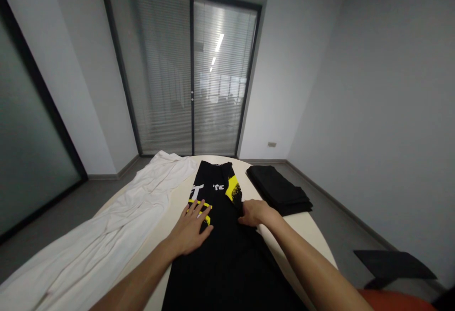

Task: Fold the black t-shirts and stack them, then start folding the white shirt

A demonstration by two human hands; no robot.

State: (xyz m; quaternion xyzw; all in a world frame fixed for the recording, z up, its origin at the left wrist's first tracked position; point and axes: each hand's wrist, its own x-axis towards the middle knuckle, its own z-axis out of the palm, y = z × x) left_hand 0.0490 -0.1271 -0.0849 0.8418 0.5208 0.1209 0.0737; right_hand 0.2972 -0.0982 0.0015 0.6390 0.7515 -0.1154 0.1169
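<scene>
A black shirt [227,259] with white lettering and yellow patches lies lengthwise on the pale table [316,235]. My left hand [190,228] rests flat on its left side, fingers spread over a yellow print. At the shirt's right edge, just below a yellow patch with black speckles, my right hand [253,212] has its fingers curled in on the fabric. The fingertips of that hand are partly hidden, but they appear to pinch the edge. The far end of the shirt is narrow, and a small label shows there.
White cloth [117,225] lies crumpled along the table's left side and hangs past its edge. A folded stack of black garments [279,190] sits at the right. Beyond the table's right edge are a dark chair part [394,263] and something orange-red [398,300].
</scene>
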